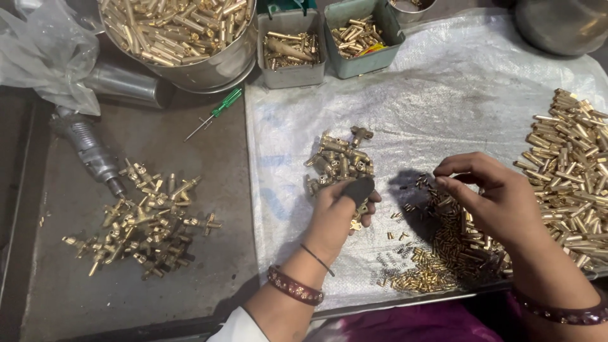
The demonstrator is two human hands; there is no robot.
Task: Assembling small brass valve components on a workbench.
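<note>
My left hand (pixel 342 212) is closed around a small brass fitting, its thumb in a dark cover, just below a cluster of brass valve fittings (pixel 339 161) on the white sheet (pixel 430 95). My right hand (pixel 500 199) hovers over a heap of small brass pins (pixel 443 253), thumb and forefinger pinched together; whether a pin is between them is too small to tell. A large pile of longer brass tubes (pixel 570 171) lies to its right.
On the dark tabletop at left sit a pile of assembled brass fittings (pixel 142 218), a green screwdriver (pixel 215 114) and a metal tool (pixel 88 149). A steel bowl of brass tubes (pixel 183 31) and two grey-green boxes (pixel 291 47) stand at the back.
</note>
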